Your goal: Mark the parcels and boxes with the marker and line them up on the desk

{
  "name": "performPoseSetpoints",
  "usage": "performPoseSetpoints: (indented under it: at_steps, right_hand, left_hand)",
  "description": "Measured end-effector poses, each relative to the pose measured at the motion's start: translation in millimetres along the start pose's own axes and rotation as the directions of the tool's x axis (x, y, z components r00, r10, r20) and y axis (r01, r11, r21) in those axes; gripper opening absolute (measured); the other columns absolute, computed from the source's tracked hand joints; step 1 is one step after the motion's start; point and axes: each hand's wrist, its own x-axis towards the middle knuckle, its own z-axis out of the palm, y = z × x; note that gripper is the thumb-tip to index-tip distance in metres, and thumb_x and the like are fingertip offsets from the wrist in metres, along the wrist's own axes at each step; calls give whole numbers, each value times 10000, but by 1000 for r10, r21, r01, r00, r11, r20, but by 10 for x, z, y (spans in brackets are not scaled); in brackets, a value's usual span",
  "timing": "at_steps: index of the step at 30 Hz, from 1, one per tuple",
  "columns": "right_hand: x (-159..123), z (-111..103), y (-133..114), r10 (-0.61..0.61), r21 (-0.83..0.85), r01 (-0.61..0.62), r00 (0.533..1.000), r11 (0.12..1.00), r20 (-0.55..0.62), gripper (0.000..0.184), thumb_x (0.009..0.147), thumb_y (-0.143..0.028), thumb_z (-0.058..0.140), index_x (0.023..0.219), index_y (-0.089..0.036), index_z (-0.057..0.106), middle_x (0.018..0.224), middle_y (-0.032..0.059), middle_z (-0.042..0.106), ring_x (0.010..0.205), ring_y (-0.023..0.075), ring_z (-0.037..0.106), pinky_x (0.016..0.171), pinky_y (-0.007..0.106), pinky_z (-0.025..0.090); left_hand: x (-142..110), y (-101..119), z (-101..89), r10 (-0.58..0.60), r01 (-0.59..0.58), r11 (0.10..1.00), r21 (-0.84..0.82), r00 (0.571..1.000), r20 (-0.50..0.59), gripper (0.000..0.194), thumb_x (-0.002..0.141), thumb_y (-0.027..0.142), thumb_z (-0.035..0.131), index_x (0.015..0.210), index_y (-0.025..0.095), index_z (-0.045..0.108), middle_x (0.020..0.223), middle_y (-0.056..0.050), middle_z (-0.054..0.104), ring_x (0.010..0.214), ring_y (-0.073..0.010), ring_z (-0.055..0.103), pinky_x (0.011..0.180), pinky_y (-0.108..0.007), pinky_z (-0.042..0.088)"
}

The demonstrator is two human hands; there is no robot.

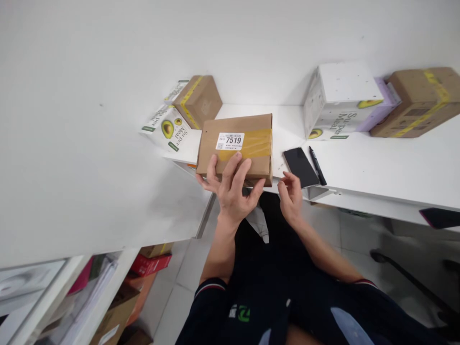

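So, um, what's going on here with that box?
Someone has their left hand spread against a brown cardboard box labelled 7519, at the front edge of a white desk. Yellow tape runs across the labelled side. Their right hand is beside the box, fingers bent, with nothing visible in it. A phone and a black pen lie near that hand.

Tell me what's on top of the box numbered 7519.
On the box: white label, yellow tape, fingers of the left hand. What the hand covers there cannot be seen.
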Motion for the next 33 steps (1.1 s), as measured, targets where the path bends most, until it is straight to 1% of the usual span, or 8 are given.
performPoseSetpoints:
  at_steps: [4, 10, 12, 15, 17, 19, 23, 33]
  right_hand:
    - [144, -67, -521, -559, -169, 594, 801, 786, 216, 632, 859, -521, 705, 1443, -403, 493, 1389, 97, 474, 1141, 288, 602, 919, 514, 581]
    - [346, 32, -811, -599, -237, 687, 720, 687, 351, 494, 926, -386, 668, 1405, -416, 551, 1516, 86, 411, 1223, 322, 575, 1007, 550, 563]
    - [362, 10, -793, -593, -261, 666, 744, 699, 309, 475, 930, -374, 661, 1393, -392, 553, 1488, 103, 434, 1248, 334, 563, 1037, 579, 546]
    - [346, -59, -766, -591, -275, 658, 752, 701, 291, 487, 926, -379, 666, 1392, -385, 526, 1469, 110, 448, 1307, 353, 531, 1065, 616, 528]
    - [315, -105, -763, -617, -267, 680, 733, 683, 288, 510, 926, -355, 668, 1405, -396, 499, 1472, 110, 444, 1328, 355, 522, 1056, 617, 537]
    - [281, -145, -766, -652, -269, 709, 705, 652, 279, 537, 923, -319, 677, 1414, -405, 479, 1461, 112, 447, 1320, 347, 535, 1025, 597, 564]
    - [239, -233, -756, -688, -306, 737, 674, 603, 269, 549, 911, -281, 690, 1403, -388, 472, 1438, 125, 455, 1281, 335, 570, 954, 564, 611]
    - [138, -341, -697, -691, -195, 745, 666, 638, 280, 552, 860, -213, 723, 1350, -352, 509, 1463, 120, 471, 1320, 324, 558, 1000, 571, 589]
  left_hand:
    - [4, 4, -60, 0, 3, 999, -50, 998, 59, 427, 779, 486, 808, 1169, 331, 728, 1375, -49, 670, 1573, -422, 251, 1275, -697, -68]
    - [-173, -481, -57, -106, 57, 983, -177, 953, -283, 468, 891, 579, 585, 1256, 287, 608, 1426, -70, 584, 1512, -332, 391, 1270, -614, 216]
    - [-226, -712, -26, -448, 295, 868, -399, 813, -372, 462, 906, 539, 550, 1303, 303, 547, 1463, -60, 543, 1498, -286, 405, 1235, -541, 308]
    - [-299, -996, 63, -905, 652, 351, -672, 419, -67, 372, 909, 463, 564, 1241, 296, 552, 1334, -57, 608, 1356, -249, 550, 1095, -441, 456]
    - [-374, -1109, 158, -962, 740, 72, -669, 228, 148, 322, 922, 488, 561, 1130, 243, 582, 1137, -82, 660, 1163, -257, 658, 955, -416, 521]
    - [-469, -1160, 269, -929, 757, -110, -644, 153, 338, 352, 935, 551, 540, 1010, 210, 586, 975, -84, 673, 966, -246, 701, 852, -399, 540]
    - [-607, -1144, 440, -788, 710, -295, -640, 197, 583, 386, 950, 587, 518, 887, 213, 586, 822, -37, 674, 784, -209, 704, 793, -374, 548]
    - [-449, -1005, 339, -779, 605, -241, -759, 346, 523, 319, 972, 452, 550, 945, 180, 716, 805, -67, 754, 771, -213, 716, 897, -444, 579]
